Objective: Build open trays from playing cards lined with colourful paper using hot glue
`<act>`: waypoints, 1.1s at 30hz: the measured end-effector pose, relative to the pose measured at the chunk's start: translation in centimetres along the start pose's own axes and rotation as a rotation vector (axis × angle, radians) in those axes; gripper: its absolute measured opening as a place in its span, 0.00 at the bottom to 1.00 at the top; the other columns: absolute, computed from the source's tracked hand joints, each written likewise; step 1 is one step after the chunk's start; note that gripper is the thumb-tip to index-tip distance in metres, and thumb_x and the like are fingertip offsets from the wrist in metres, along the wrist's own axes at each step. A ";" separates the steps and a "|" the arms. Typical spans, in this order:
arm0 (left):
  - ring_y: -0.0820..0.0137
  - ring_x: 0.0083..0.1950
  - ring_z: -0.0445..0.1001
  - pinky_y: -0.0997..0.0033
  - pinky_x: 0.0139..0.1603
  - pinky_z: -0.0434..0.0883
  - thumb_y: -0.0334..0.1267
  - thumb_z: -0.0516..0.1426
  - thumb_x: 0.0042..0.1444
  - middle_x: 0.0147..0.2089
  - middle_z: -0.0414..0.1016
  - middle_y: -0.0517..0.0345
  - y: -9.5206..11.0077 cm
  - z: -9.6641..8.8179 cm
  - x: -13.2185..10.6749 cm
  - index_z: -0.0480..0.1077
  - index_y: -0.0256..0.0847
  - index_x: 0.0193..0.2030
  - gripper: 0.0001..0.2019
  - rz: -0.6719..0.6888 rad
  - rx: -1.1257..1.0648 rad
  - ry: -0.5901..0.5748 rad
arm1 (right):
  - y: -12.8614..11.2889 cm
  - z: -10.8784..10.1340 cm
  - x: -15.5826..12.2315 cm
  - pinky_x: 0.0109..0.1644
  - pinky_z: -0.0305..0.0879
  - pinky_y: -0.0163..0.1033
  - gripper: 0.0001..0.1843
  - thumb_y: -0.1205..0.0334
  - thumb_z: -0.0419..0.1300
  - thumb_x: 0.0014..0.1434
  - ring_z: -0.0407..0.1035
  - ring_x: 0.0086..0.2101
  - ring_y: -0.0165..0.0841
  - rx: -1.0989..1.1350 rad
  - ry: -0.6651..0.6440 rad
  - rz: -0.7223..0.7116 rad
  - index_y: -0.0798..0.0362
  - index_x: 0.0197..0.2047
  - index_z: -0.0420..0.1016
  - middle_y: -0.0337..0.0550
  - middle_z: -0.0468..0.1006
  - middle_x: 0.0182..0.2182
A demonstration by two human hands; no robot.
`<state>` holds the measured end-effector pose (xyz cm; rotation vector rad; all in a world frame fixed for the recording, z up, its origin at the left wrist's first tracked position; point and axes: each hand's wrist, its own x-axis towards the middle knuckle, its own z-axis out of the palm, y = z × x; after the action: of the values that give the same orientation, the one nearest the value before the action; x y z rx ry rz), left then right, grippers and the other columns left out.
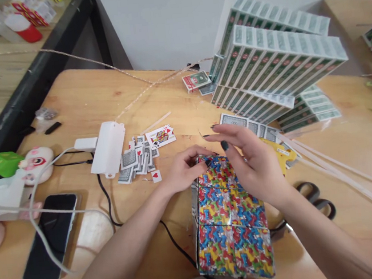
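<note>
A box with a bright red, blue and yellow pattern lies at the table's near edge, a grid of seams across its top. My left hand grips its far left corner, thumb on top and fingers curled at the far side. Over the far right part of the box is my right hand, fingers stretched out and apart, nothing visible in them. Part of the box's far edge is hidden by my hands. A loose heap of small playing cards lies left of the box, beside a face-up jack card.
Stacked green card boxes rise at the back right. Black-handled scissors, clear strips and a yellow tool lie to the right. A white power strip, cables and a phone occupy the left.
</note>
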<state>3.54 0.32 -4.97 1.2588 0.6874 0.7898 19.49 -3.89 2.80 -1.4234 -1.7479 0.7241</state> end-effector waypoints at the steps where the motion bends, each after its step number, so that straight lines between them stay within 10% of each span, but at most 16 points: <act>1: 0.66 0.44 0.73 0.68 0.45 0.67 0.33 0.59 0.47 0.42 0.77 0.54 0.0 0.0 0.0 0.73 0.39 0.39 0.10 0.001 0.000 0.001 | -0.1 -0.1 0.0 0.57 0.65 0.49 0.20 0.70 0.47 0.62 0.70 0.51 0.35 -0.031 0.025 -0.022 0.49 0.57 0.60 0.45 0.77 0.47; 11: 0.69 0.37 0.71 0.70 0.39 0.67 0.37 0.59 0.49 0.35 0.74 0.57 0.0 0.2 0.0 0.72 0.37 0.33 0.06 -0.007 0.037 0.040 | -0.3 1.0 -0.9 0.63 0.54 0.57 0.22 0.74 0.49 0.57 0.64 0.55 0.44 -0.469 -0.242 -0.359 0.59 0.56 0.64 0.54 0.75 0.49; 20: 0.67 0.42 0.72 0.69 0.44 0.66 0.33 0.59 0.47 0.41 0.76 0.54 0.2 0.0 0.0 0.73 0.38 0.38 0.10 -0.019 0.004 -0.006 | 0.2 -0.2 -1.8 0.53 0.70 0.46 0.23 0.69 0.50 0.61 0.71 0.49 0.36 -0.164 0.029 -0.006 0.48 0.59 0.60 0.44 0.78 0.47; 27: 0.68 0.39 0.71 0.68 0.42 0.66 0.35 0.60 0.47 0.39 0.74 0.54 0.1 0.1 0.0 0.72 0.38 0.35 0.08 -0.042 0.015 0.018 | 0.5 0.3 -2.0 0.60 0.61 0.54 0.20 0.72 0.52 0.58 0.65 0.55 0.42 -0.529 -0.086 -0.403 0.57 0.54 0.65 0.53 0.76 0.48; 33: 0.68 0.40 0.71 0.67 0.45 0.67 0.35 0.60 0.47 0.40 0.75 0.53 0.1 0.0 0.0 0.73 0.37 0.38 0.09 -0.065 -0.004 0.010 | 0.5 0.1 -2.0 0.61 0.58 0.57 0.17 0.73 0.53 0.57 0.66 0.52 0.43 -0.714 -0.090 -0.470 0.58 0.50 0.68 0.48 0.79 0.41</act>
<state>3.51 0.32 -4.90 1.2234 0.7308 0.7439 19.85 -5.75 1.89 -1.3202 -2.4317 -0.1143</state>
